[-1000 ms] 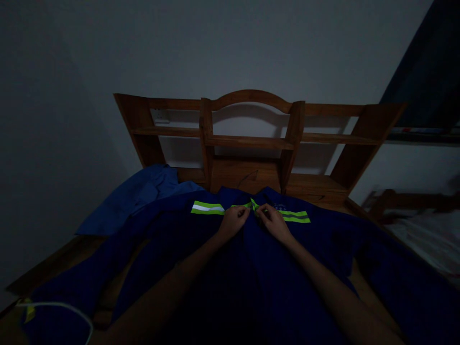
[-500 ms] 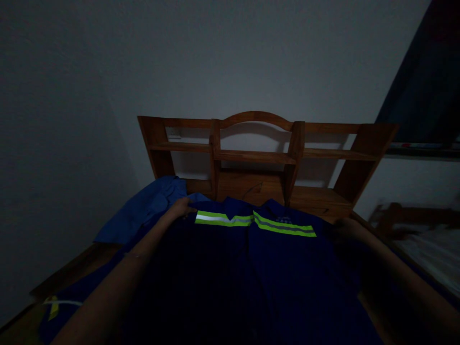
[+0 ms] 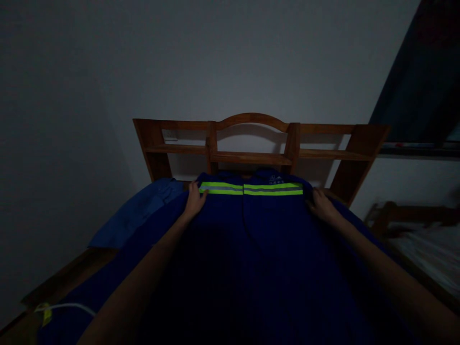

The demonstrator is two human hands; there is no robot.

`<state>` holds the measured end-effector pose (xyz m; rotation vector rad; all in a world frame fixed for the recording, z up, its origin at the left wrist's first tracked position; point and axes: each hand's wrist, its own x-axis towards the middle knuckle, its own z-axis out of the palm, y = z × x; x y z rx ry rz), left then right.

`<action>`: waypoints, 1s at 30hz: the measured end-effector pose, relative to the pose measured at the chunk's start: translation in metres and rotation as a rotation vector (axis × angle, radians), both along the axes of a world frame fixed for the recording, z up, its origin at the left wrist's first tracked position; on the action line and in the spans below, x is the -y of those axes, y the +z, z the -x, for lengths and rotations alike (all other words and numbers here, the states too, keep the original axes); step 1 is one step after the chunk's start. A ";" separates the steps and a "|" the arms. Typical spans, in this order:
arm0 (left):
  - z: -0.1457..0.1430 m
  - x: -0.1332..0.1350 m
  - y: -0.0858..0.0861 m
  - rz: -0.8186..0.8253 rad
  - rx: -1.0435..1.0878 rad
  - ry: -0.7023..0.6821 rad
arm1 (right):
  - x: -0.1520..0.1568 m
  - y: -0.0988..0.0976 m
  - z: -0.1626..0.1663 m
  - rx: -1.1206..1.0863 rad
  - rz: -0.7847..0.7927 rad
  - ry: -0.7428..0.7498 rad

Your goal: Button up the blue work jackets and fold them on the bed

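A dark blue work jacket point(image 3: 258, 230) with a yellow-green reflective band point(image 3: 251, 188) across the chest lies spread in front of me in dim light. My left hand point(image 3: 195, 201) grips the jacket at its left shoulder, beside the end of the band. My right hand point(image 3: 321, 205) grips the right shoulder in the same way. Both hands have their fingers closed on the cloth, and the chest part looks pulled taut and lifted toward the wooden headboard point(image 3: 251, 143).
A lighter blue garment point(image 3: 136, 215) lies bunched at the left. The headboard has open shelves against a pale wall. A white cord with a yellow tag point(image 3: 53, 309) sits at the lower left. Another piece of wooden furniture point(image 3: 413, 215) stands at the right.
My hands left the jacket's centre front and went out to its two shoulders. They now hold the shoulders, and the chest band sits higher and straighter, closer to the headboard.
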<state>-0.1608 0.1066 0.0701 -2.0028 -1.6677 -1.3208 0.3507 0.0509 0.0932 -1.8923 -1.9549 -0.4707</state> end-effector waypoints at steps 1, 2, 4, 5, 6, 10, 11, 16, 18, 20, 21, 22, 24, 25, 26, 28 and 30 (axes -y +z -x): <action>-0.004 0.002 -0.009 0.073 -0.043 -0.019 | 0.004 -0.006 0.006 0.028 0.065 -0.011; -0.007 0.005 -0.016 0.153 -0.083 -0.024 | 0.010 -0.010 0.013 0.055 0.111 -0.042; -0.015 0.018 -0.024 0.287 -0.152 0.002 | 0.035 -0.012 0.031 0.100 0.109 -0.113; -0.020 0.027 -0.023 0.319 -0.174 0.036 | 0.053 -0.011 0.044 0.118 0.068 -0.122; -0.027 0.037 -0.020 0.320 -0.189 0.073 | 0.076 -0.009 0.059 0.127 0.005 -0.089; -0.070 0.073 -0.005 0.204 -0.176 0.046 | 0.188 -0.014 0.139 0.060 0.036 0.395; -0.083 0.078 -0.005 0.227 -0.157 -0.028 | 0.214 -0.021 0.159 0.042 0.057 0.518; -0.135 0.086 -0.031 0.707 0.160 -0.483 | 0.271 -0.051 0.220 0.009 0.071 0.752; -0.142 0.088 -0.041 0.771 0.318 -0.620 | 0.256 -0.041 0.226 0.013 0.197 0.678; -0.141 0.092 -0.046 0.773 0.407 -0.757 | 0.230 -0.023 0.227 0.029 0.274 0.645; -0.140 0.093 -0.047 0.782 0.426 -0.829 | 0.217 -0.013 0.228 0.040 0.295 0.655; -0.138 0.094 -0.047 0.795 0.432 -0.892 | 0.204 -0.006 0.229 0.050 0.312 0.668; -0.134 0.093 -0.048 0.815 0.433 -0.972 | 0.183 0.004 0.232 0.068 0.328 0.692; -0.133 0.092 -0.049 0.813 0.433 -0.993 | 0.175 0.007 0.235 0.075 0.329 0.695; -0.133 0.091 -0.051 0.806 0.433 -1.007 | 0.170 0.008 0.238 0.081 0.327 0.697; -0.135 0.089 -0.054 0.785 0.433 -1.027 | 0.163 0.009 0.243 0.095 0.325 0.703; -0.137 0.087 -0.057 0.750 0.425 -1.038 | 0.161 0.010 0.246 0.112 0.324 0.710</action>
